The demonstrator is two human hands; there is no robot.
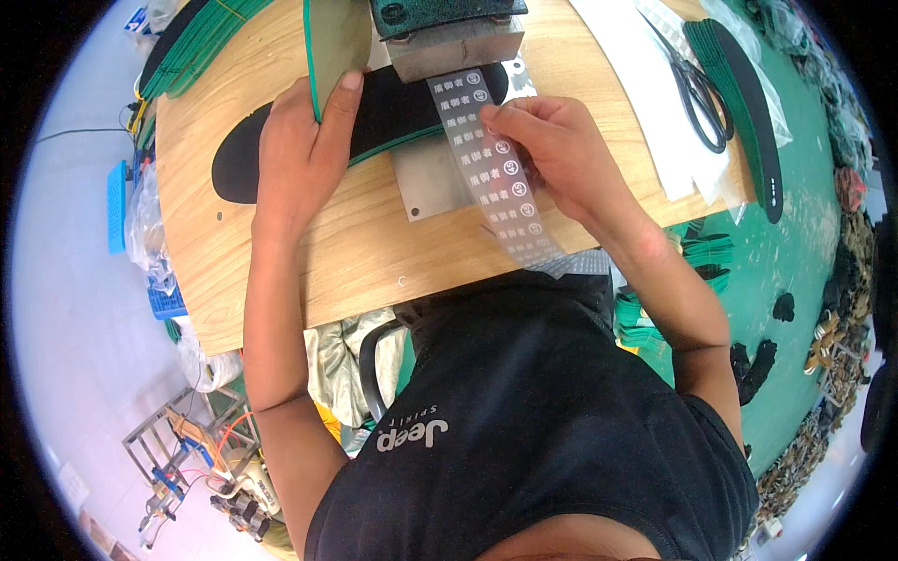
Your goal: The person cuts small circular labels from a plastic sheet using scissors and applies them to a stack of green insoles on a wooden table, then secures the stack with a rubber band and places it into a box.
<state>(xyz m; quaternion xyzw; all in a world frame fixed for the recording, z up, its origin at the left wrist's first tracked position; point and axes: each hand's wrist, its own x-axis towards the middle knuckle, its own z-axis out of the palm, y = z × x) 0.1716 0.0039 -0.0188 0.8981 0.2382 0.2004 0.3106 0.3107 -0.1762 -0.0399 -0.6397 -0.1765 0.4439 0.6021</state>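
Observation:
My left hand (309, 140) is closed, thumb and fingers on either side of a flat greyish-tan piece with a green edge (339, 42); that hand covers part of a long black insole (245, 154). This insole has a green underside and lies across the table beneath a metal press block (458, 51). My right hand (561, 150) pinches the edge of a clear film strip (496, 178) printed with repeated white marks. The strip runs over the insole and a metal plate (426, 182), and its near end hangs toward my lap.
Stacked green-and-black insoles stand at far left (201, 42) and right (739, 103). Black scissors (702, 103) lie on white sheets (645, 122) at the right. The wooden table's (355, 257) curved near edge is before my torso. More insoles (706, 257) sit below the table.

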